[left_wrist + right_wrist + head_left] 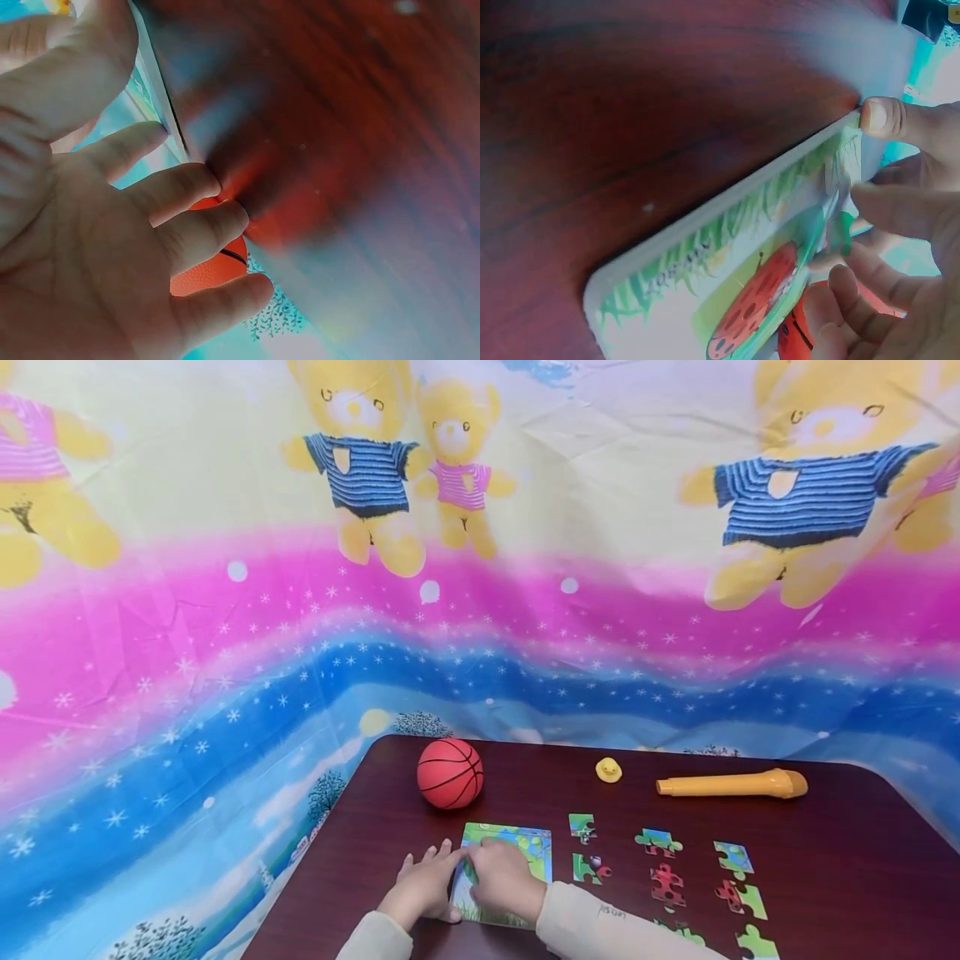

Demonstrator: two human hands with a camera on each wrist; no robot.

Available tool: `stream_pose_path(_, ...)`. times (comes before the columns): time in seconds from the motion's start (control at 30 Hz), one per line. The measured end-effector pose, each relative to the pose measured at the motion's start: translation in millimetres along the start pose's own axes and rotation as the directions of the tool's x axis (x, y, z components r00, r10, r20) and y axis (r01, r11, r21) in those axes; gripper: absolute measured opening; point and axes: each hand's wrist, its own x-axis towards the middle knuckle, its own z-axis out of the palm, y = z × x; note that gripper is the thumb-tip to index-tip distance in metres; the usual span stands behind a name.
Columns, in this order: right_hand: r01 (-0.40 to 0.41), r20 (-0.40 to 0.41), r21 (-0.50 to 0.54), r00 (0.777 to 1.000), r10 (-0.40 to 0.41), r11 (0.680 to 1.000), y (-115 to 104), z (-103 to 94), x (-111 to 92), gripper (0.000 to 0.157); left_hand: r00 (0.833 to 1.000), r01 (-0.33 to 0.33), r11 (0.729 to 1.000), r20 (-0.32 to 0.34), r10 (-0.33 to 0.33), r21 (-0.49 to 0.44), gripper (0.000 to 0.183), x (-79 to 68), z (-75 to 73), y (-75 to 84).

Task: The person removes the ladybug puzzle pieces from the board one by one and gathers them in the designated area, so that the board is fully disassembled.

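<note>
My left hand (426, 887) lies beside a puzzle board (534, 860), its thumb at the near left corner and its fingers spread along the left edge. The left wrist view shows this palm with straight fingers (184, 232). Over the left part of the board, my right hand (504, 878) has curled fingers and pinches a small puzzle piece (841, 232), of which only a green and pale part shows between the fingers. Printed on the board are a red ladybug (751, 307) and green grass, visible in the right wrist view.
Several loose puzzle pieces (667, 885) lie in rows right of the board. A red basketball (450, 774) stands behind the board, with a yellow rubber duck (608, 769) and a yellow toy microphone (731, 784) toward the back. A printed curtain (480, 610) hangs behind the dark table (525, 785).
</note>
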Motion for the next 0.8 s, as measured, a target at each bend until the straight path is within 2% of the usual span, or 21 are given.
stream_pose_path(0.13, -0.015, -0.014, 0.174, 1.0, 0.017, 0.985, 1, -10.1, -1, 0.019, 0.999, 0.011, 1.0, 0.037, -0.011, 0.005, 0.085, 1.6, -1.2, 0.4)
stream_pose_path(0.23, -0.034, 0.022, 0.335, 0.999, 0.029, 0.941, 4, -21.7, -3, 0.017, 0.998, 0.015, 1.0, 0.055, -0.015, 0.001, 0.084, 1.7, -2.1, 0.0)
stream_pose_path(0.33, -0.04, 0.041, 0.442, 0.999, 0.024, 0.896, 11, -34.8, -6, 0.015, 0.998, 0.007, 1.0, 0.055, -0.006, -0.022, 0.084, 0.4, -2.1, -1.1)
stream_pose_path(0.43, -0.044, 0.05, 0.494, 0.998, 0.022, 0.868, 24, -47.3, -13, 0.014, 0.998, 0.005, 0.999, 0.056, -0.003, -0.05, 0.086, -0.9, -1.6, -1.6)
stream_pose_path(0.6, -0.08, 0.087, 0.535, 0.995, 0.04, 0.841, 53, -61.9, -29, 0.013, 0.997, 0.024, 0.997, 0.081, -0.018, -0.076, 0.086, 0.6, -1.4, -2.9)
stream_pose_path(0.8, -0.177, 0.135, 0.556, 0.983, 0.122, 0.812, 83, -66.3, -52, 0.014, 0.995, 0.018, 0.995, 0.102, -0.008, -0.096, 0.088, 2.9, -2.2, -2.9)
